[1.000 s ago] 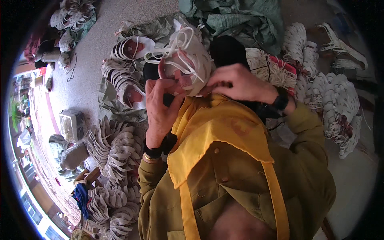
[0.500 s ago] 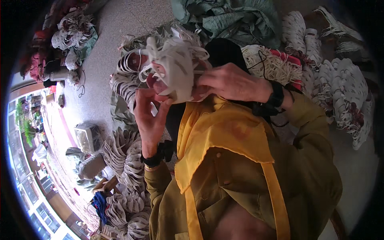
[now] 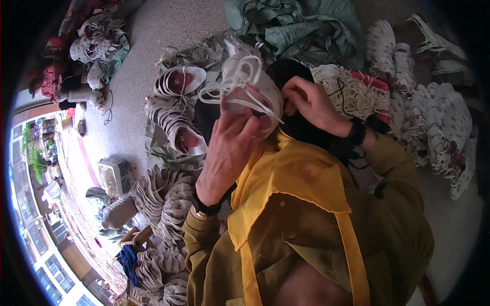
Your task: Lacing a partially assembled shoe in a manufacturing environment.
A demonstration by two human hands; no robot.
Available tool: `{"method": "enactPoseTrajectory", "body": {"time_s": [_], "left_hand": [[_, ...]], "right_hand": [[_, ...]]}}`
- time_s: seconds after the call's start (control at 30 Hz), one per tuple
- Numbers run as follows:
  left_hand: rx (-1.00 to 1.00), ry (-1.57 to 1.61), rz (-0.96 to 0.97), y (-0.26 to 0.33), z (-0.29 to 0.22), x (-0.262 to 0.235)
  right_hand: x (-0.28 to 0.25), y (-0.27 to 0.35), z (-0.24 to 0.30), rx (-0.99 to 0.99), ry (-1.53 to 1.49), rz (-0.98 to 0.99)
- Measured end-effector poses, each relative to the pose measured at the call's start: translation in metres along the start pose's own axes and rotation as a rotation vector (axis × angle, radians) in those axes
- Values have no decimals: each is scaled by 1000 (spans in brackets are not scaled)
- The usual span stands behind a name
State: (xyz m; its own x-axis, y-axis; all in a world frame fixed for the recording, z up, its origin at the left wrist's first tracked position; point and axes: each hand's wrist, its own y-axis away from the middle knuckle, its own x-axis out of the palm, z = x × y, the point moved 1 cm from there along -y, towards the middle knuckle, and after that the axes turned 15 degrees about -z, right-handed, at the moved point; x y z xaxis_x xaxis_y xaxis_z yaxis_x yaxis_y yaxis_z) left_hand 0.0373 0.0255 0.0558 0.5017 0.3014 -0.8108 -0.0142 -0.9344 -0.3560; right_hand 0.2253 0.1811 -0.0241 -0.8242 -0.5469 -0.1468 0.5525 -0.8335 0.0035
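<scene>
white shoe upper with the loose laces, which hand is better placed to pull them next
Right, probably. The left hand already grips the white shoe upper, while the right hand sits beside it with fingers free.

Shoe upper between left hand and right hand, stacked uppers left on floor.

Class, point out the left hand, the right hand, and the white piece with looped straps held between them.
left hand point(image 3: 229, 148), head view, back of the hand.
right hand point(image 3: 311, 104), head view, knuckles.
white strapped piece point(image 3: 245, 84), head view, its looped straps.
</scene>
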Motion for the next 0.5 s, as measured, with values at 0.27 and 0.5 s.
{"method": "enactPoseTrajectory", "body": {"time_s": [0.27,0.5], "left_hand": [[-24,100,-146,2,15,12],[-28,15,-276,-7,-6,12]], "right_hand": [[5,-10,15,-2,121,108],[11,-30,27,240,58,130]]}}
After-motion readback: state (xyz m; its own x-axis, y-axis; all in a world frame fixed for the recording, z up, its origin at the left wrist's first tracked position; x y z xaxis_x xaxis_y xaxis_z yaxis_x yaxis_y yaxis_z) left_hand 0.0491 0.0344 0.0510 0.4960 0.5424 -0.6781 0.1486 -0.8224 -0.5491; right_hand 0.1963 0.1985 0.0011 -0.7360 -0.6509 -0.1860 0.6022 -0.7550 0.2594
